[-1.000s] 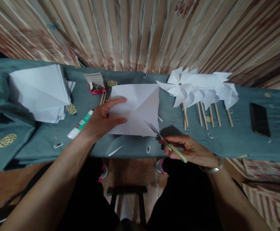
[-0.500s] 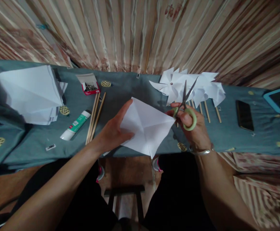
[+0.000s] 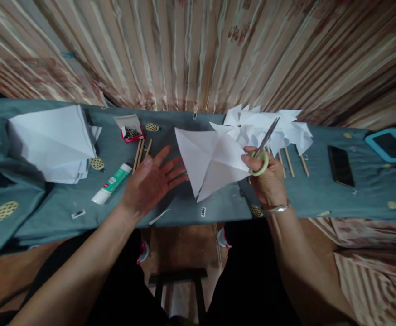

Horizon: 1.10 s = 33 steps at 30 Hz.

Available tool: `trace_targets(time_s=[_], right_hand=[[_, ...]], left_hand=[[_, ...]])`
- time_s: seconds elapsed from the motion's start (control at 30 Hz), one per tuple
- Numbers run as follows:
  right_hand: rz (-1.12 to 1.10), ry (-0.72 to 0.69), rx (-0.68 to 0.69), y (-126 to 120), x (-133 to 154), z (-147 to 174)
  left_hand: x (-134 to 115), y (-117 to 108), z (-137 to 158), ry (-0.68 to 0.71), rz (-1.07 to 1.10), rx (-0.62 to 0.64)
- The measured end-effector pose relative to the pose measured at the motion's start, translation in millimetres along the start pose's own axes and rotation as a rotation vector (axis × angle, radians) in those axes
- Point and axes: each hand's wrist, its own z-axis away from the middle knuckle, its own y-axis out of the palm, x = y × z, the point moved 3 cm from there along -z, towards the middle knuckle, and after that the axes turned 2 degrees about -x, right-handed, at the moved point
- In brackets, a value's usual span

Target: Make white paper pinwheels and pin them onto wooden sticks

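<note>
My right hand [image 3: 266,174] grips a pair of scissors [image 3: 265,151] with pale green handles, its blades together and pointing away from me. The same hand pinches the right corner of a creased white paper sheet [image 3: 213,160], which has a slit running in from its near corner. Fingers spread and palm turned up, my left hand [image 3: 153,181] is just left of the sheet and holds nothing. Beneath its fingertips lie several wooden sticks [image 3: 138,154], partly hidden. A green and white glue tube [image 3: 112,183] is beside my left wrist.
White paper pinwheels [image 3: 269,127] on sticks lie behind my right hand. A paper stack [image 3: 53,145] and a red box of small metal pins [image 3: 131,129] are on the left. A phone [image 3: 340,166] and a blue-framed device [image 3: 393,144] lie at right. A curtain [image 3: 191,54] hangs behind.
My left hand has let go of the sheet and opened. My right hand now holds the sheet's corner, and the scissor blades have closed. The sheet has turned and lifted.
</note>
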Motion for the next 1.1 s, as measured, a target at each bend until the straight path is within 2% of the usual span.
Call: trace_targets(time_s=[0.07, 0.17, 0.27, 0.4, 0.5, 0.57, 0.73, 0.87, 0.93, 1.1], right_hand=[[-0.083, 0.014, -0.053, 2.9, -5.0, -2.8], [-0.104, 0.033, -0.079, 13.3, -10.9, 1.5], [-0.003, 0.037, -0.017, 29.5, -16.0, 14.5], [0.094, 0.059, 0.083, 47.5, -21.7, 31.0], [0.127, 0.065, 0.127, 50.4, -20.9, 38.0], [0.179, 0.070, 0.202, 47.5, -17.8, 42.5], [0.318, 0.159, 0.541, 31.6, -12.2, 56.9], [0.446, 0.263, 0.851, 25.6, -15.8, 68.7], [0.451, 0.278, 0.905, 25.6, -17.2, 71.8], [0.373, 0.264, 0.911, 28.9, -16.9, 72.8]], left_hand=[[14.8, 5.1, 3.7, -0.026, 0.019, 0.023], [42.9, 17.9, 8.8, -0.070, -0.116, 0.116], [55.8, 28.3, 9.9, -0.025, -0.179, 0.061], [45.8, 31.5, 6.1, 0.082, -0.117, -0.148], [35.0, 21.8, 0.6, 0.125, -0.131, -0.346], [26.9, 13.1, -3.5, 0.185, -0.132, -0.431], [-0.1, -2.3, -9.8, 0.363, -0.097, -0.457], [-12.0, -7.5, -8.9, 0.371, -0.102, -0.519], [-12.0, -6.2, -8.7, 0.363, -0.104, -0.507], [-5.1, 2.0, -9.4, 0.361, -0.060, -0.405]])
